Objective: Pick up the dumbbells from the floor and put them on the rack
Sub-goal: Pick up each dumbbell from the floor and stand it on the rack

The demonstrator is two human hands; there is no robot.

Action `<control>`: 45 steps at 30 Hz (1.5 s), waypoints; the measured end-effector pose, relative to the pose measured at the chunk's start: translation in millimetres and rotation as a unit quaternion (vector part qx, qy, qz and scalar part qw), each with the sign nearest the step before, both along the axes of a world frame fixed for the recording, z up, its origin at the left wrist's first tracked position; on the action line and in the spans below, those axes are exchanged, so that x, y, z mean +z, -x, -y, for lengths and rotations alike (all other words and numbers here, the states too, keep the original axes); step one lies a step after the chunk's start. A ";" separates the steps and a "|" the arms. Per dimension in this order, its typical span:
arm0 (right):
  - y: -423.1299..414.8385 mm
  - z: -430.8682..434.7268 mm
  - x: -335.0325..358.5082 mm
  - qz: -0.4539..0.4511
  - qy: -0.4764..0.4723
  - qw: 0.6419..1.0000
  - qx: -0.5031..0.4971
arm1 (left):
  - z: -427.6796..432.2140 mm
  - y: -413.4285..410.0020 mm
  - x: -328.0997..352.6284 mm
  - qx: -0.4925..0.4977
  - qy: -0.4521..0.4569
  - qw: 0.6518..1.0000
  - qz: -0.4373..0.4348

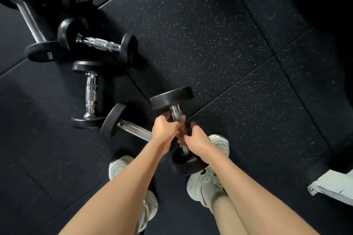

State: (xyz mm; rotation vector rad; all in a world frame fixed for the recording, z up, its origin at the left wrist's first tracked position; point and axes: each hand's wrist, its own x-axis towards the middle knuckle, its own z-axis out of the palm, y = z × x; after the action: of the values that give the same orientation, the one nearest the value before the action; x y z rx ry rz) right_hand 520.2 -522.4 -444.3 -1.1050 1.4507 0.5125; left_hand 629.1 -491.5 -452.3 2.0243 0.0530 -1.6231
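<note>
A black dumbbell (172,98) with a chrome handle is lifted above the floor, between my feet. My left hand (164,129) grips the upper part of its handle. My right hand (197,140) grips the lower part, just above the near weight head. A second dumbbell (114,118) lies on the floor to the left, its handle running under my left wrist. Two more lie further left: an upright-lying dumbbell (91,93) and a slanted dumbbell (99,43). The rack's white foot (332,187) shows at the right edge.
Two long chrome bars with 2.5 kg heads (47,51) lie at the top left. My white shoes (205,183) stand on the black speckled rubber floor (210,34). Open floor stretches to the upper right.
</note>
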 end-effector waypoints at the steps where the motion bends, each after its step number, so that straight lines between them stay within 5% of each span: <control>1: -0.3 1.0 16.2 0.011 0.002 1.000 -0.014 | 1.9 -0.8 16.9 -0.001 0.004 1.000 0.001; 14: -9.8 14.2 357.9 0.119 0.051 0.986 -0.109 | 26.6 -21.1 358.3 -0.085 0.096 0.989 0.071; 23: 18.2 5.7 585.8 0.219 0.127 0.947 -0.197 | 40.1 -1.5 584.4 -0.184 0.206 0.950 0.145; 32: 93.8 75.1 662.5 0.257 0.183 0.904 -0.288 | 134.3 82.6 672.8 -0.267 0.260 0.909 0.184; 45: 257.3 269.5 680.1 0.161 0.282 0.888 -0.327 | 344.8 259.4 705.0 -0.307 0.285 0.894 0.161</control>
State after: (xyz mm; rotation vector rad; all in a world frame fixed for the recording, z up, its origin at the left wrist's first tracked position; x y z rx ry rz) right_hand 262.9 -791.9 235.8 -0.9848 1.5920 -0.5830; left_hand 369.7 -836.3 252.7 1.8758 -1.1513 -1.3587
